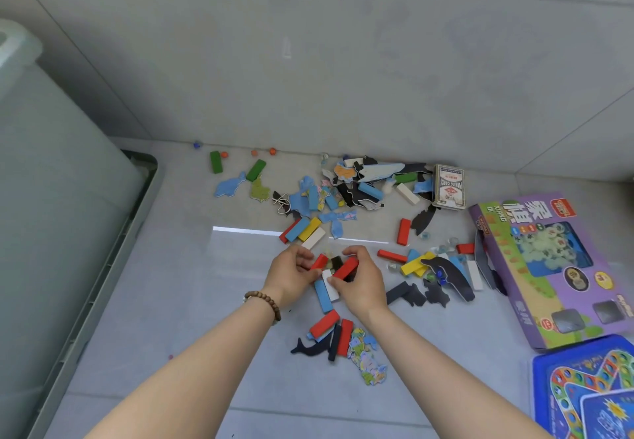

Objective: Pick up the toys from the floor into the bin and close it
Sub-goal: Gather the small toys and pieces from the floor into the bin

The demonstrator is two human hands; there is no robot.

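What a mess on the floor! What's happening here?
A person is tidying toys. The left hand pinches a short red block; the right hand grips a longer red block. Other blocks, puzzle pieces, a card pack and a purple game box lie scattered on the floor. The bin stands at left.

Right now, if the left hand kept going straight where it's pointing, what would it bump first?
Probably the right hand, just across the bundle of blocks both hands grip. The left hand points up and right at it, though depth is unclear.
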